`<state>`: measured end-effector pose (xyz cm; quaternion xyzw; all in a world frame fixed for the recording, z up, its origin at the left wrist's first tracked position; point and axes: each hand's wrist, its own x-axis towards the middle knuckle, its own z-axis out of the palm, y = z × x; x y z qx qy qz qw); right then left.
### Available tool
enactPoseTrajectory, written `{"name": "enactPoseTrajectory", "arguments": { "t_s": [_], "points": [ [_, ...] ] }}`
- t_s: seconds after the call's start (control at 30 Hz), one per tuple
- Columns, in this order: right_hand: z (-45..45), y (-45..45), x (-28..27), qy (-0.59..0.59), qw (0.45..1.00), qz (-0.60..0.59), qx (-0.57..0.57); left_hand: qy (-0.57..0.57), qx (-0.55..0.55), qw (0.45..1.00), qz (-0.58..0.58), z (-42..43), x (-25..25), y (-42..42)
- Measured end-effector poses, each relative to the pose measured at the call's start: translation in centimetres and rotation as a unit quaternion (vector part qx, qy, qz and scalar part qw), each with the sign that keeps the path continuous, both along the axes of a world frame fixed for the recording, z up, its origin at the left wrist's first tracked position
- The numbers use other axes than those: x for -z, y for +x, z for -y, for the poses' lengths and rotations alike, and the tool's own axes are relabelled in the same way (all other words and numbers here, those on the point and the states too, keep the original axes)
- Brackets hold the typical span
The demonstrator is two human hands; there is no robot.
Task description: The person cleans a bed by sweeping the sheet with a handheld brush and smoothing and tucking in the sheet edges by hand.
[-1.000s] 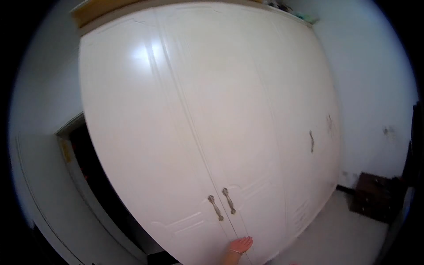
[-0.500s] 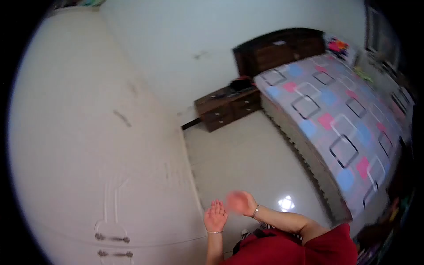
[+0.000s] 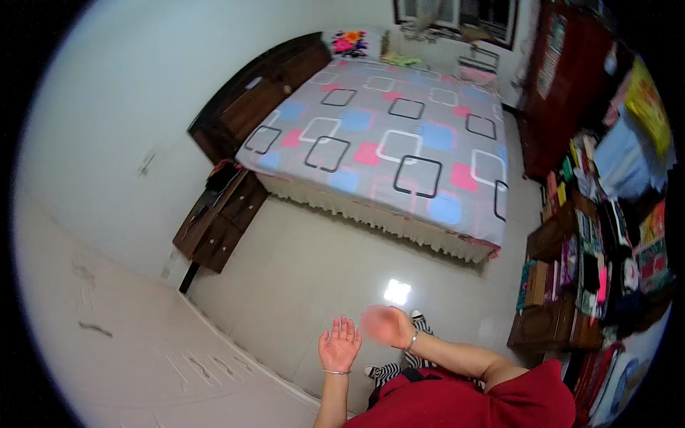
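My left hand (image 3: 339,348) is held out palm up in front of my body, fingers stretched and nothing lying in it. A thin bracelet (image 3: 337,372) circles that wrist. Close beside it on the right is my right hand (image 3: 389,327), its fingers smeared by blur, so their pose cannot be made out. Another bracelet (image 3: 412,340) sits on the right wrist. Both hands hang in the air over the pale tiled floor (image 3: 300,267), touching no furniture. Below them show my red top (image 3: 464,399) and black-and-white striped shoes (image 3: 385,372).
Ahead stands a bed (image 3: 367,153) with a patterned sheet and dark headboard (image 3: 260,89). A brown nightstand (image 3: 217,228) is at its left, dark items on top. Loaded shelves (image 3: 564,285) and a dark red cabinet (image 3: 564,85) line the right. A pale wardrobe (image 3: 121,357) is at lower left.
My view has turned to the right: the bed and nightstand now appear further left, and the shelves and red cabinet have come into sight. Both hands keep nearly the same pose.
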<state>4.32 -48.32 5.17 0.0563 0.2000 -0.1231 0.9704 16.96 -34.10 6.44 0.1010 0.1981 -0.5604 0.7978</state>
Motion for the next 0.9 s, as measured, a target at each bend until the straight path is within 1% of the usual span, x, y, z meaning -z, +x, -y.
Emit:
{"name": "enactPoseTrajectory", "arguments": {
  "t_s": [0.07, 0.13, 0.17, 0.23, 0.27, 0.33, 0.37, 0.4, 0.43, 0.5, 0.57, 0.67, 0.73, 0.8, 0.9],
  "points": [
    [2.2, -1.7, 0.6, -0.003, 0.999, 0.016, 0.029, 0.018, 0.033, 0.999, 0.004, 2.8, -0.7, -1.3],
    [4.5, -2.9, 1.2, 0.013, 0.992, 0.112, 0.05, 0.032, 0.062, 0.997, 0.019, 6.4, -1.1, -2.4],
    [5.9, -3.6, 1.4, 0.009, 0.991, 0.118, 0.066, 0.045, 0.075, 0.996, 0.034, 8.1, -0.9, -3.1],
    [9.3, -5.5, 1.1, -0.004, 0.993, 0.089, 0.079, 0.052, 0.098, 0.993, 0.051, 12.1, -0.2, -4.9],
    [11.4, -6.6, 0.9, -0.008, 0.992, 0.092, 0.091, 0.032, 0.105, 0.993, 0.053, 14.0, 0.3, -5.4],
    [15.8, -9.2, -0.3, -0.022, 0.994, 0.05, 0.095, 0.017, 0.123, 0.991, 0.049, 18.6, -0.9, -7.6],
    [17.8, -10.7, -0.7, -0.02, 0.993, 0.049, 0.106, 0.002, 0.114, 0.992, 0.047, 20.8, -1.3, -8.8],
    [20.4, -12.5, -1.3, -0.035, 0.994, 0.008, 0.101, -0.016, 0.105, 0.993, 0.043, 23.3, -1.8, -10.3],
    [22.5, -14.1, -1.8, -0.049, 0.993, -0.031, 0.098, -0.018, 0.119, 0.992, 0.042, 25.3, -1.9, -11.5],
    [26.1, -17.5, -2.5, -0.057, 0.989, -0.041, 0.131, -0.026, 0.132, 0.991, 0.011, 29.0, -1.8, -14.3],
    [28.1, -21.0, -2.5, -0.061, 0.981, -0.059, 0.174, -0.024, 0.168, 0.985, 0.004, 31.7, -1.7, -16.6],
    [30.8, -24.6, -2.5, -0.062, 0.967, -0.035, 0.243, -0.012, 0.241, 0.971, -0.005, 36.4, -1.2, -19.3],
    [31.7, -26.5, -2.7, -0.053, 0.953, -0.045, 0.296, 0.002, 0.289, 0.957, -0.011, 39.5, -0.7, -20.5],
    [32.0, -27.8, -2.1, -0.036, 0.931, -0.069, 0.356, 0.015, 0.35, 0.937, 0.011, 42.4, -0.1, -21.4],
    [32.5, -29.2, -1.2, -0.011, 0.901, -0.082, 0.426, 0.008, 0.425, 0.905, 0.005, 47.6, -0.7, -22.9]
  ]
}}
